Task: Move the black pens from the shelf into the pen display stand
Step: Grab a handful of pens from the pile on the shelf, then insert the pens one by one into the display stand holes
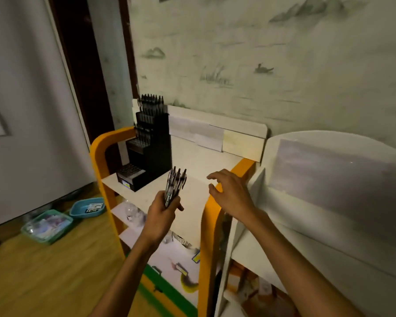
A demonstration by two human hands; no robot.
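The shelf, pale-topped with orange side rails, is filling the middle of the head view, and the black pen display stand is sitting at its eleven-o'clock corner, against the back panel. The stand's upper tiers are already carrying rows of black pens, while the two lowest stepped tiers, toward seven o'clock, are showing bare hole grids.

The left hand is gripping a bundle of black pens, fingers curled round the lower barrels, with the clip ends fanning up toward twelve o'clock. The bundle is hanging above the shelf top, at about five o'clock from the stand and near it, but not touching. The right hand is hovering at three o'clock from the bundle, fingers spread and loosely bent, holding nothing.

The step in hand is probably drawing one pen from the bundle and seating it. To do it well, the right hand should be pinching a single pen near its clip end and pulling it straight out, so the others are not dragged loose. The left grip needs to be firm enough to keep the rest together. Each pen should go tip-down into an open hole, entering upright, as a tilted one may jam or knock its neighbours.
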